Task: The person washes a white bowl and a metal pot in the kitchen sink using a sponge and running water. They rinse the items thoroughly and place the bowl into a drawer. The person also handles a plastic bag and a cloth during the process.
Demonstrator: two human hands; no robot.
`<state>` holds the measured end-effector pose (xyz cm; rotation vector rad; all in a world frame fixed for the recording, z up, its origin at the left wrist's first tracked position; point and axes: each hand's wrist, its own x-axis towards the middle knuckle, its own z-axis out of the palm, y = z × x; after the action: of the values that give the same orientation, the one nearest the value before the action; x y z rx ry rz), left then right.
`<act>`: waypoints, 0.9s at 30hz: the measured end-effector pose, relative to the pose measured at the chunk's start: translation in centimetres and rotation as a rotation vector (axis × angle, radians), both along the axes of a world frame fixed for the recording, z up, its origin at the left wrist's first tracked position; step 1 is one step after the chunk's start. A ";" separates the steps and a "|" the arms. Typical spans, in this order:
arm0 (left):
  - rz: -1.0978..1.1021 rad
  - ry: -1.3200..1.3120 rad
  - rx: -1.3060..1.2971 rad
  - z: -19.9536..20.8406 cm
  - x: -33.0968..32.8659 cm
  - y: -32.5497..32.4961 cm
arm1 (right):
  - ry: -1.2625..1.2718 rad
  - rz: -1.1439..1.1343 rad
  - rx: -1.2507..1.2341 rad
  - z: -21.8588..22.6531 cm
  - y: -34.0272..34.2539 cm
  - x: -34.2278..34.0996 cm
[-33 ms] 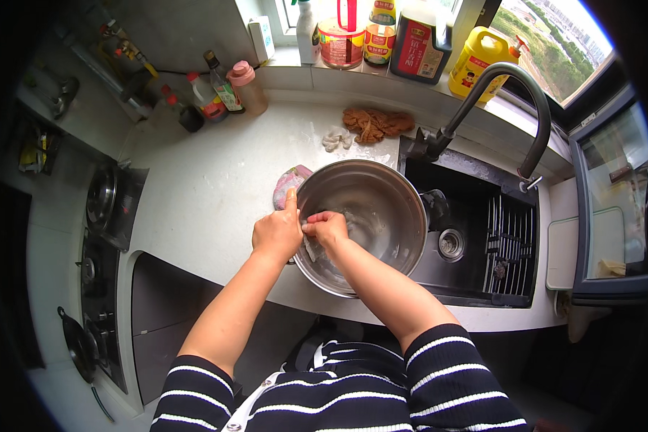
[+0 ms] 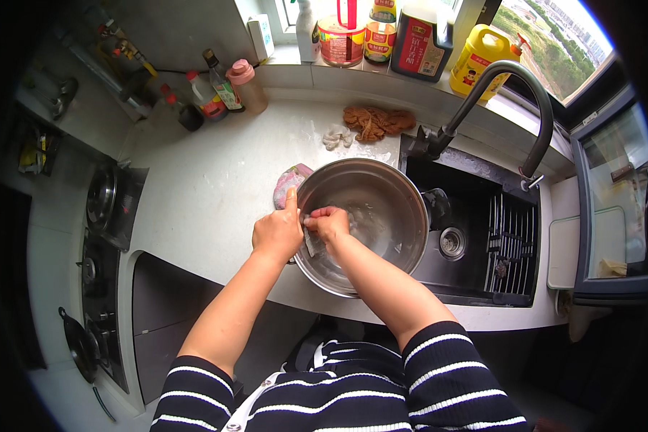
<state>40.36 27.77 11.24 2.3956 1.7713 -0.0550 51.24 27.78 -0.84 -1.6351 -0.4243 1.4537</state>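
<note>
A large, round stainless steel pot (image 2: 403,245) stands on the counter, overlapping the left edge of the sink. My left hand (image 2: 277,234) is closed on the pot's left rim, thumb pointing away from me; the fingers' undersides are hidden. Inside the pot, my right hand (image 2: 329,225) pinches a pale, limp, cloth-like piece (image 2: 311,245) against the left inner wall. Its exact kind is unclear. Wet, shiny patches show on the pot's bottom. A pink and grey cloth (image 2: 289,186) lies against the pot's far left side.
To the right is a black sink (image 2: 439,277) with a rack, under a dark curved faucet (image 2: 540,108). A brown rag (image 2: 374,124) and a crumpled white cloth (image 2: 336,137) lie behind the pot. Several bottles line the wall and sill. An open window frame (image 2: 612,194) juts in right.
My right hand has shifted very slightly along the pot's inner wall. My left hand and the pot hold their places.
</note>
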 end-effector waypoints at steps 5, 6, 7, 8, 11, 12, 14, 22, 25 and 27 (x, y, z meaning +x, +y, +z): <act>-0.027 -0.010 0.039 -0.1 0.0 0.0 | -0.366 -0.157 -0.110 -3.4 2.0 0.5; -0.032 -0.008 0.045 -0.2 0.0 -0.1 | -0.355 -0.160 -0.110 -3.0 2.0 0.4; -0.029 -0.005 0.044 -0.2 0.0 -0.1 | -0.302 -0.087 -0.097 -2.7 1.7 0.5; -0.026 -0.002 0.043 -0.3 0.1 -0.1 | -0.250 -0.015 -0.084 -2.3 1.2 0.5; -0.011 -0.006 0.037 -0.1 0.2 0.1 | -0.150 0.206 -0.035 -0.5 -0.5 0.4; -0.005 -0.010 0.033 0.0 0.3 0.1 | -0.188 0.312 -0.016 0.2 -0.9 0.7; 0.007 -0.010 0.025 0.2 0.3 0.1 | -0.230 0.481 0.007 1.6 -1.7 1.2; -0.009 -0.001 0.007 0.3 0.6 0.2 | -0.465 0.198 0.120 -0.4 -0.2 0.4; -0.007 -0.031 0.016 0.1 0.5 0.1 | -0.444 0.105 0.087 -1.6 0.9 0.6; -0.002 -0.017 0.024 0.2 0.6 0.1 | -0.378 0.141 0.060 -1.5 1.1 1.0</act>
<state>41.00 27.88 11.48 2.4071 1.7732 -0.0137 52.23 28.85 -2.36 -1.8651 -0.8009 1.2152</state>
